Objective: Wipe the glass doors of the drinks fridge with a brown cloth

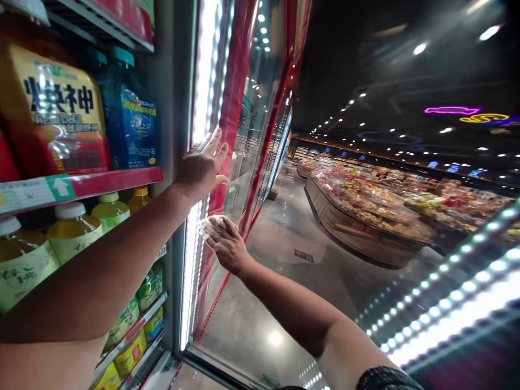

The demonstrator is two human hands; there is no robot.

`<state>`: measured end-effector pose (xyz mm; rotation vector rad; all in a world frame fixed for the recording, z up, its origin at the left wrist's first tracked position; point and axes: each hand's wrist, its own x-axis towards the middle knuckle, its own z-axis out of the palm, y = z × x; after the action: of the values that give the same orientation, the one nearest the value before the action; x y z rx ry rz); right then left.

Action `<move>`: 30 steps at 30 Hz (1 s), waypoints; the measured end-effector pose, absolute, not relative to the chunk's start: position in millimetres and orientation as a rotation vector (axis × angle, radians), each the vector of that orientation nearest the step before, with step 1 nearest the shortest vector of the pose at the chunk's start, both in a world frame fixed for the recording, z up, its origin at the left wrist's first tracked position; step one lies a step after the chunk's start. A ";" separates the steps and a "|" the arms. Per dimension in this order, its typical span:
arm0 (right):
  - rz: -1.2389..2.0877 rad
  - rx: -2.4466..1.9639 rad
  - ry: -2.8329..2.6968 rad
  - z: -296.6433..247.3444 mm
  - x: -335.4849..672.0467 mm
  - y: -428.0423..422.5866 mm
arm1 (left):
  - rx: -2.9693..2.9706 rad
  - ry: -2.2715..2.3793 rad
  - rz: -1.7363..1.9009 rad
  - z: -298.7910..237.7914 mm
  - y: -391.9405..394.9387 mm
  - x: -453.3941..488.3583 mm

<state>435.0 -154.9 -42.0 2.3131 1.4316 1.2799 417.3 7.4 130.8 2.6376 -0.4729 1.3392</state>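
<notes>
My left hand (pixel 203 165) is stretched out flat with fingers spread against the lit frame of a glass cooler door (pixel 239 124). My right hand (pixel 223 244), lower down, presses a white cloth (pixel 211 223) against the same glass; its fingers curl over the cloth. Both arms reach forward from the bottom of the view.
To the left, red-edged shelves (pixel 105 183) hold juice bottles (pixel 73 233) and large drink packs (pixel 57 114). An LED strip (pixel 203 81) runs down the door frame. At right a grey shop floor (pixel 292 238) leads to a long wooden food display (pixel 365 216).
</notes>
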 end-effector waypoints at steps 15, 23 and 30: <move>1.499 2.405 1.121 -2.3 392.5 -265.7 | 2.396 -0.609 1.276 97.2 -8.9 446.4; 1.518 2.499 0.969 9.0 375.0 -288.7 | 2.291 -0.505 1.226 93.4 -27.1 449.5; 1.568 2.538 0.753 28.1 359.2 -341.7 | 2.286 -0.494 1.210 96.5 -30.3 449.2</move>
<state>359.2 -341.7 28.1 2.5375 0.7529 1.5681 449.2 -30.3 96.5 2.2859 -0.4943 1.2102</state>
